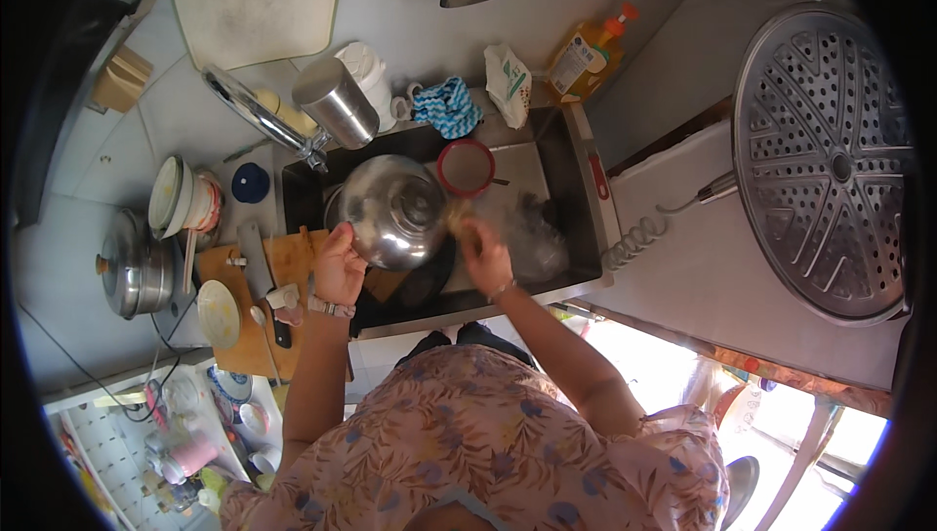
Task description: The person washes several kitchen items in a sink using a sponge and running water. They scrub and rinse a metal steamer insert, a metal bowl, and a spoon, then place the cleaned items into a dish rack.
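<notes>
My left hand point(340, 264) grips the left edge of a shiny stainless steel bowl point(395, 212), tilted with its outer base towards me above the sink point(567, 147). A small yellowish scrubber point(460, 215), blurred, is pinched in the fingers of my right hand point(486, 256) at the bowl's right side. Whether it touches the metal cannot be made out. Behind the bowl, inside the sink, sits a round red-rimmed vessel point(467, 168). A crumpled clear plastic bag point(545, 242) lies at the sink's right. The bowl hides part of the basin.
A chrome faucet point(252, 110) arches over the sink's back left. Left of the basin, a wooden cutting board point(293, 253) carries a cleaver point(254, 256), a plate point(218, 313) and a spoon point(259, 317). An orange-topped soap bottle point(585, 62) and a striped cloth point(448, 108) stand behind.
</notes>
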Available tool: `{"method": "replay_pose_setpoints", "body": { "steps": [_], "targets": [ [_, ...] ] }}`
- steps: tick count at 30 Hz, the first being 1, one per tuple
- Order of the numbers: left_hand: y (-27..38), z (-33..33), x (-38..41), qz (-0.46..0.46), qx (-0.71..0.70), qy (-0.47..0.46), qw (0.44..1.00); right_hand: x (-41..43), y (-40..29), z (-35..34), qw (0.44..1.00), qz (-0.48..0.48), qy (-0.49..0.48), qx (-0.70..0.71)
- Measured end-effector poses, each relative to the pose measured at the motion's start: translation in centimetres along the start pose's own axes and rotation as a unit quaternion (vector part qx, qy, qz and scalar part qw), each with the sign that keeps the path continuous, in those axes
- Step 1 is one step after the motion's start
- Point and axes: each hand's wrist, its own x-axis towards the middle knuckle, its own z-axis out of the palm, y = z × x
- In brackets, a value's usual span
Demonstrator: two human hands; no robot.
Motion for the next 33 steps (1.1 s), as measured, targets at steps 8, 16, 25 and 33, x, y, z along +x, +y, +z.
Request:
{"method": "replay_pose_setpoints", "body": {
  "steps": [8, 16, 25, 33],
  "targets": [
    [-2.9, -0.1, 1.4, 0.064, 0.212, -0.095, 0.971, 6.6, -9.0, 0.6, 0.97, -0.239, -0.044, -0.026],
    [-1.9, -2.8, 2.5, 0.044, -0.018, 0.017, 0.999, -0.2, -2.2, -0.4, 0.98, -0.149, -0.097, -0.094],
    [-1.8, -6.4, 3.8, -0.035, -0.058, -0.124, 0.99, 5.5, -3.6, -1.2, 0.998, -0.057, 0.021, 0.028],
    [-2.8, -3.4, 3.5, -0.057, -0.113, 0.007, 0.992, -0.4, -8.6, -0.3, 0.937, -0.317, -0.084, -0.124]
  ]
}}
